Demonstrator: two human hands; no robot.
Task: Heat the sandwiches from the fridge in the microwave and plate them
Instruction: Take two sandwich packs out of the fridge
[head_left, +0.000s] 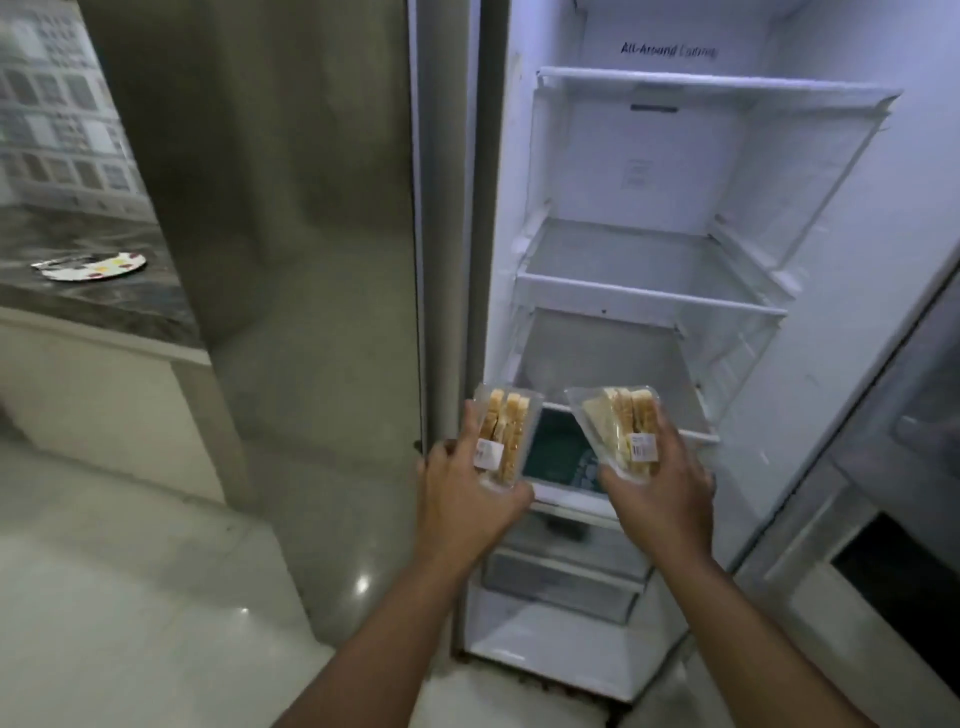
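Note:
I stand in front of the open fridge (649, 249), whose shelves look bare. My left hand (462, 493) grips one packaged sandwich (506, 431) in a clear plastic wedge with a small white label. My right hand (660, 483) grips a second packaged sandwich (618, 421) of the same kind. Both packs are held side by side in front of the lower shelf, a little apart from each other. A paper plate (93, 265) with coloured marks lies on the dark counter at the far left. No microwave is in view.
The fridge's closed steel door (291, 260) stands at the left. The open door (893, 467) swings out at the right. A dark stone counter (104, 306) runs along the left wall over white cabinets. A dark green item (556, 447) lies on a low shelf behind the packs.

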